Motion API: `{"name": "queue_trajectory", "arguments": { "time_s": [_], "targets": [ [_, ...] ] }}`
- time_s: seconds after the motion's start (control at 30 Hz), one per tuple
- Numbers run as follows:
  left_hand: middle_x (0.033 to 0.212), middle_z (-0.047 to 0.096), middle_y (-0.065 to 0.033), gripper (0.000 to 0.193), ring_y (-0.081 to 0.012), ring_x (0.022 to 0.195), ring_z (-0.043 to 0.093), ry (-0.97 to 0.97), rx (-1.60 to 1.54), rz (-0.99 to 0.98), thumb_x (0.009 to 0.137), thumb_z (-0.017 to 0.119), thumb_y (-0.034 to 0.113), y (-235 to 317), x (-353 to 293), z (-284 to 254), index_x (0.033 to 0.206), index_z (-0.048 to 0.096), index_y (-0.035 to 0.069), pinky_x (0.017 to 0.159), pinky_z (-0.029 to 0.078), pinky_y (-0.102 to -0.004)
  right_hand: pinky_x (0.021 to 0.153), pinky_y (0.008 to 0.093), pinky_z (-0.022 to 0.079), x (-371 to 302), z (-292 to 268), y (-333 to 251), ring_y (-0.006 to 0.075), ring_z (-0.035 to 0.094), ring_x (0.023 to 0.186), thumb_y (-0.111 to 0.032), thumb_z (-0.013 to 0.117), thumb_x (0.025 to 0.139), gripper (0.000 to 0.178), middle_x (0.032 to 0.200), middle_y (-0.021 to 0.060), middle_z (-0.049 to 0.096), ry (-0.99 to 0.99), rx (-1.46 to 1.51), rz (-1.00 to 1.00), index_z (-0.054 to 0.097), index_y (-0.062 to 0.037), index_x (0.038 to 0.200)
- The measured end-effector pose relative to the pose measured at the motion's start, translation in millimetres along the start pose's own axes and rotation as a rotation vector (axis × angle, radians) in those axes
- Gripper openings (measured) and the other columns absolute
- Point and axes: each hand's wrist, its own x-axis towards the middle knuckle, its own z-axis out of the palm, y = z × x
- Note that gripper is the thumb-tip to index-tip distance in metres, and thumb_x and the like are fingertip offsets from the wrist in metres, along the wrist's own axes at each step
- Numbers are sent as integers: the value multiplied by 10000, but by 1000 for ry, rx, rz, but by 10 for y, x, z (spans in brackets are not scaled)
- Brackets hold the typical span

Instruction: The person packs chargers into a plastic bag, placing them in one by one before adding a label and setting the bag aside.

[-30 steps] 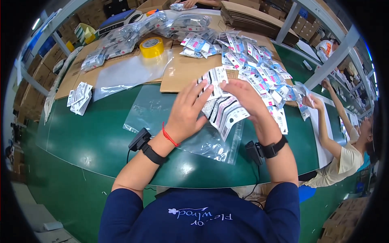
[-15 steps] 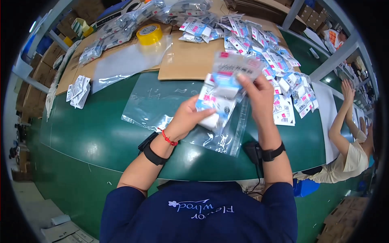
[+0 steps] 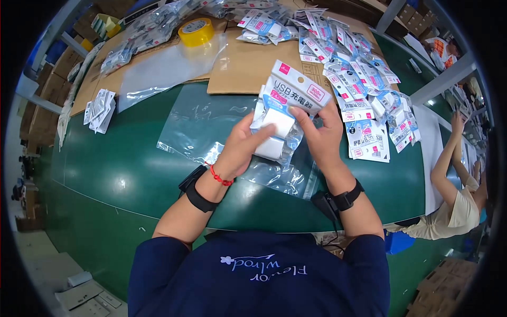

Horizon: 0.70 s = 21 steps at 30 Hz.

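Note:
Both hands hold a stack of small packets (image 3: 288,105), each a clear bag with a white block inside and a white and pink card on top. My left hand (image 3: 240,148) grips the stack from the left, thumb across the white block. My right hand (image 3: 322,137) grips its right side. The stack is lifted above a large clear plastic bag (image 3: 211,127) lying flat on the green table (image 3: 121,169).
Many more packets (image 3: 359,74) lie spread on brown cardboard (image 3: 243,63) and the table to the right. A yellow tape roll (image 3: 196,31) and another clear bag (image 3: 158,68) are at the back left, small white cards (image 3: 99,108) at the left. Another person (image 3: 457,201) works at the right.
The packets were gathered off the table into a stack, lifted, and drawn closer over the clear bag; both hands now grip them more tightly.

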Motion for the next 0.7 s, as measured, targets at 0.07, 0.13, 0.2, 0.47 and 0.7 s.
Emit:
{"name": "queue_trajectory", "arguments": {
  "time_s": [0.07,0.13,0.2,0.47,0.7],
  "targets": [
    [1154,603,-65,400,-156,1027,604,-19,199,105,917,608,180,-11,-21,28,1261,484,20,870,494,-302,870,263,459,17,-3,-20,126,613,930,-150,686,858,253,982,64,663,39,-56,-132,653,14,1047],
    [1171,595,-66,428,-159,1038,599,-53,293,158,898,636,158,-12,0,51,1270,474,22,872,493,-304,882,265,452,82,-53,-40,147,605,966,-148,653,879,239,1048,75,652,-97,580,393,650,-5,1071],
    [1192,582,-81,471,-171,1056,589,-38,281,164,858,674,112,23,-2,16,1273,472,23,896,484,-320,888,266,448,96,-116,-64,158,602,985,-147,637,890,234,1081,81,646,-147,890,645,648,-15,1083],
    [1224,561,-173,474,-291,1061,594,-150,-270,-106,929,557,297,369,-223,119,1290,456,5,959,465,-427,992,389,425,3,-189,-414,285,548,1168,26,527,841,349,1227,144,594,-413,158,-452,607,-42,1173],
    [1232,555,-162,452,-305,1070,594,-175,-339,-222,912,462,154,420,-226,-202,1333,388,6,915,504,-436,1066,454,353,-177,-177,-487,318,495,1223,51,570,770,435,1238,143,577,-646,-12,-609,614,-91,1178]
  ]
}}
